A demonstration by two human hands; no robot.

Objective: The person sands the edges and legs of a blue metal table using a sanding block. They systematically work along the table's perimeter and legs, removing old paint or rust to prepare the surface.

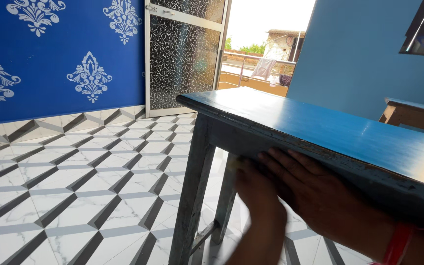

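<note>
Head view: both hands, right hand (315, 196) and blurred left hand (256, 196), press worn blue wooden table (320, 127).

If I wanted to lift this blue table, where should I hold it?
Probably grip the blue table by its long front edge, coming from the near side, fingers hooked under the overhanging top. The right hand already rests flat on the side rail there; the left hand is blurred beside it.

My table (330, 130) is worn blue; the wall (50, 54) beside me is deep blue with white damask motifs; the floor (84, 186) shows white-and-grey cube-pattern tiles.
</note>
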